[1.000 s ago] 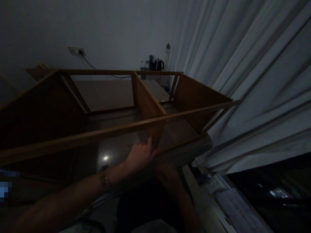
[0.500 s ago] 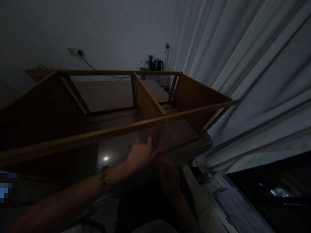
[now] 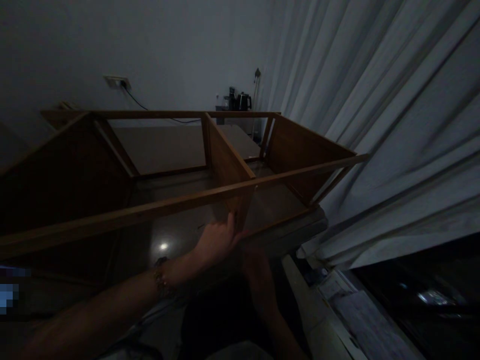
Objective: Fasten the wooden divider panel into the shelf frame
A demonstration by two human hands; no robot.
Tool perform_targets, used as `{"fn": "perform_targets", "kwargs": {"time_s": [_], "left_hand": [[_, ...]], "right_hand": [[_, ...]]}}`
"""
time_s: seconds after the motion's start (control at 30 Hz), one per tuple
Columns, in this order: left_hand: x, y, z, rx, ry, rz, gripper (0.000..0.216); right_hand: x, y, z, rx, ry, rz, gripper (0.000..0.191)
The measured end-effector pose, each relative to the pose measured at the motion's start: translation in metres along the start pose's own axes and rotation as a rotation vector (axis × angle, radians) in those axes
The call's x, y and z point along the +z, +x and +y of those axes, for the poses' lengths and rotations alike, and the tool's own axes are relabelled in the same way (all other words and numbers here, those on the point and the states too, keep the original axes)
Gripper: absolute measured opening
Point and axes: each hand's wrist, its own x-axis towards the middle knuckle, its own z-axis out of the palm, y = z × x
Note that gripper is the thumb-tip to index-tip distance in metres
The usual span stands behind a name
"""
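A brown wooden cabinet frame point(image 3: 176, 201) lies before me, with a middle divider panel point(image 3: 228, 165) joining its front and rear rails. My left hand point(image 3: 215, 242), a bracelet on its wrist, is closed on the lower front end of the divider, thumb up along the wood. Just below and to the right is my right hand point(image 3: 257, 270), close to the frame's lower edge. Motion and darkness smear its fingers, so I cannot tell whether it holds anything.
A white curtain point(image 3: 375, 110) hangs along the right side. A black kettle point(image 3: 243, 101) stands at the back by the wall. From the wall outlet point(image 3: 117, 82) runs a dark cord. Low at the right is a pale box-like object point(image 3: 360, 315).
My right hand has shifted slightly left and its fingers are now more blurred. My left hand keeps its hold on the divider, and the frame looks the same.
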Motion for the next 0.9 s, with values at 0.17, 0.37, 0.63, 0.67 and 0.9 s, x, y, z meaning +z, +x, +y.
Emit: {"fn": "perform_targets", "kwargs": {"time_s": [0.17,0.37,0.63,0.67,0.9], "left_hand": [[-0.004,0.0,0.001,0.003,-0.001,-0.012,0.057],[-0.005,-0.001,0.001,0.013,-0.025,-0.023,0.055],[-0.003,0.0,0.001,0.013,-0.014,0.004,0.058],[-0.003,0.0,0.001,0.012,-0.013,-0.002,0.058],[-0.004,0.0,0.003,-0.018,-0.02,-0.03,0.058]], "right_hand": [[-0.02,0.011,0.002,-0.267,-0.367,-0.23,0.021],[-0.01,0.007,-0.02,-0.026,-0.23,-0.074,0.032],[0.006,0.003,-0.026,0.302,0.302,0.034,0.029],[0.004,0.004,-0.023,0.3,0.313,0.015,0.027],[-0.019,0.013,-0.014,-0.037,-0.131,-0.189,0.017]]}}
